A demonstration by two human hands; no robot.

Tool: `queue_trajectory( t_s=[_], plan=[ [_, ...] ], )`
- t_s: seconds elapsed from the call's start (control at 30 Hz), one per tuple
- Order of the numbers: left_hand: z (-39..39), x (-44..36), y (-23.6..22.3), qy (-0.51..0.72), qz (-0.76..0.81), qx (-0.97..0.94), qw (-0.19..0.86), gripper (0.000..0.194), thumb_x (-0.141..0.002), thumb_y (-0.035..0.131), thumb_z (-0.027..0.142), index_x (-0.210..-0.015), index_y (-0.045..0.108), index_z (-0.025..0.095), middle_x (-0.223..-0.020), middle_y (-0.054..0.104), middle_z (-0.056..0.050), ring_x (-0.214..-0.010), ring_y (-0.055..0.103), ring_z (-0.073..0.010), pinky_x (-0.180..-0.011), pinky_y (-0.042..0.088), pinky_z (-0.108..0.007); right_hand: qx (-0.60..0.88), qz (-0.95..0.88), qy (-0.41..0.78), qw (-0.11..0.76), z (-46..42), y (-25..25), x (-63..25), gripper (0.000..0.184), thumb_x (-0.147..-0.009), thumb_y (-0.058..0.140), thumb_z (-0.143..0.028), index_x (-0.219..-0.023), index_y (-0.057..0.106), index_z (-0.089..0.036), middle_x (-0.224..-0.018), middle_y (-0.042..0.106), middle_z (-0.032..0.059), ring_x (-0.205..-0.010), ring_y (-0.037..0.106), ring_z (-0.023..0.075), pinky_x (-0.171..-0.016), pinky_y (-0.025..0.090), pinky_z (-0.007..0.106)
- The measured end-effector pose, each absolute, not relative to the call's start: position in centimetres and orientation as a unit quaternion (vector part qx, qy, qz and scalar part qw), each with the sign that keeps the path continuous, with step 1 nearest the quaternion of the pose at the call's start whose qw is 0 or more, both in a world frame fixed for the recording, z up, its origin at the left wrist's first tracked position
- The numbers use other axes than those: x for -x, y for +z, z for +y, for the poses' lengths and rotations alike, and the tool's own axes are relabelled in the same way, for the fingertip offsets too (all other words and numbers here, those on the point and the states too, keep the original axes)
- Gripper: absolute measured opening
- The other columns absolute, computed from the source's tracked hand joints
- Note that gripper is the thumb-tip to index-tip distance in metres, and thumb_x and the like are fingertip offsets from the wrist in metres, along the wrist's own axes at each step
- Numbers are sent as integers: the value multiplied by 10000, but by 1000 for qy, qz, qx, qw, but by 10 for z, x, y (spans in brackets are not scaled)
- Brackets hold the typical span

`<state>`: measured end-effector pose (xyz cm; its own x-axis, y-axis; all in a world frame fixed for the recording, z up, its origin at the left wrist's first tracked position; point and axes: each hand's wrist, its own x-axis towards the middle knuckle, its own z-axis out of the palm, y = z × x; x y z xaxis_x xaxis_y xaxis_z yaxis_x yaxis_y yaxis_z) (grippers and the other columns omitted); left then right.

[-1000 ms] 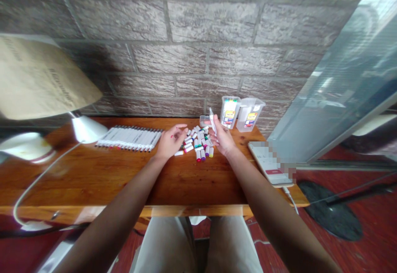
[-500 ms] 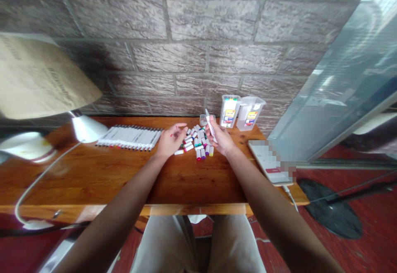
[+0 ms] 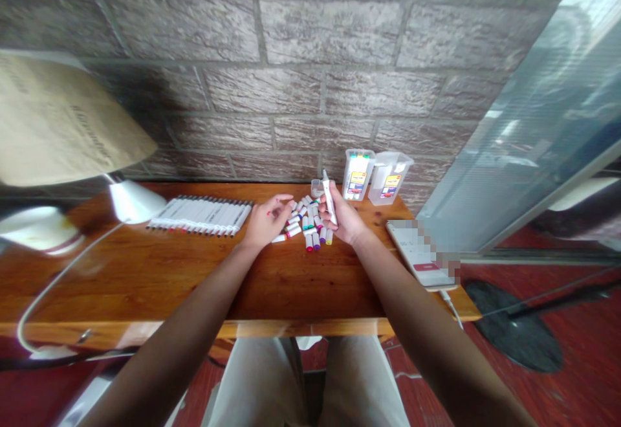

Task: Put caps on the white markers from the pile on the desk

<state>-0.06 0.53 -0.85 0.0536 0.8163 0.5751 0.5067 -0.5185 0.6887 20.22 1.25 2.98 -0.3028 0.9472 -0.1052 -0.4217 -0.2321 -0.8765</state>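
Observation:
My right hand (image 3: 343, 218) is closed round a white marker (image 3: 328, 202), which stands nearly upright with its narrow end pointing up. Over the left side of a pile of short white marker caps (image 3: 309, 222) rests my left hand (image 3: 268, 218). Its fingers are loosely bent and apart, and I see nothing held in them. Red, purple, green, blue and yellow ends show among the caps. To the left lies a row of white markers (image 3: 201, 215), side by side with dark ends.
Two clear plastic boxes (image 3: 359, 175) stand against the brick wall; the left one holds some markers. A small clear container (image 3: 317, 187) sits behind the caps. On the right lies a plugged-in tablet-like device (image 3: 422, 255). A lamp (image 3: 133, 200) and white cup (image 3: 41, 229) are left.
The marker in my right hand has turned slightly more upright. My left hand stays in place beside the caps. The whole view has shifted a little.

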Motion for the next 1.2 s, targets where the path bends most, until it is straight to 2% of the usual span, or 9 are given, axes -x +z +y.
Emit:
queue_trajectory(
  t_s=[0.17, 0.33, 0.43, 0.57, 0.83, 1.03, 1.2],
  plan=[
    [6, 1, -9, 506, 467, -709, 150, 363, -911, 564, 475, -1104, 679, 190, -736, 735, -32, -616, 652, -144, -607, 490, -241, 331, -397, 705, 485, 14, 27, -202, 517, -783, 653, -678, -764, 573, -168, -562, 481, -51, -387, 317, 33, -307, 116, 166],
    [5, 1, -8, 506, 461, -712, 156, 364, -908, 571, 477, -1095, 684, 187, -722, 729, -27, -603, 643, -139, -606, 488, -238, 329, -415, 698, 482, 13, 24, -201, 384, -860, 659, -526, -961, 662, -156, -595, 495, -51, -398, 316, 31, -322, 121, 167],
    [5, 1, -9, 511, 457, -710, 158, 367, -908, 570, 478, -1104, 682, 188, -721, 724, -26, -591, 635, -137, -604, 489, -239, 315, -425, 695, 487, 11, 24, -201, 338, -855, 685, -461, -1024, 667, -169, -627, 518, -48, -414, 330, 31, -329, 133, 164],
    [6, 1, -10, 513, 460, -707, 161, 353, -907, 576, 468, -1096, 683, 189, -714, 724, -28, -600, 640, -140, -600, 487, -238, 329, -417, 692, 489, 11, 24, -201, 346, -797, 741, -446, -981, 681, -158, -650, 529, -47, -431, 343, 25, -325, 140, 155],
    [6, 1, -10, 514, 464, -703, 164, 385, -907, 564, 493, -1107, 681, 185, -719, 723, -31, -588, 634, -137, -597, 491, -237, 340, -425, 688, 480, 13, 24, -200, 345, -800, 716, -473, -907, 699, -145, -601, 493, -51, -410, 323, 26, -320, 135, 166],
    [5, 0, -9, 512, 457, -708, 165, 376, -904, 573, 489, -1094, 689, 186, -717, 725, -32, -598, 638, -140, -598, 489, -239, 365, -411, 665, 505, 16, 21, -200, 263, -761, 744, -355, -898, 724, -132, -668, 557, -22, -484, 434, 35, -328, 201, 137],
    [5, 0, -8, 510, 467, -703, 163, 385, -905, 566, 496, -1093, 685, 181, -704, 723, -33, -590, 638, -142, -590, 486, -238, 353, -422, 662, 509, 13, 22, -200, 308, -644, 834, -340, -849, 699, -154, -689, 597, -26, -510, 482, 44, -333, 178, 141]
  ],
)
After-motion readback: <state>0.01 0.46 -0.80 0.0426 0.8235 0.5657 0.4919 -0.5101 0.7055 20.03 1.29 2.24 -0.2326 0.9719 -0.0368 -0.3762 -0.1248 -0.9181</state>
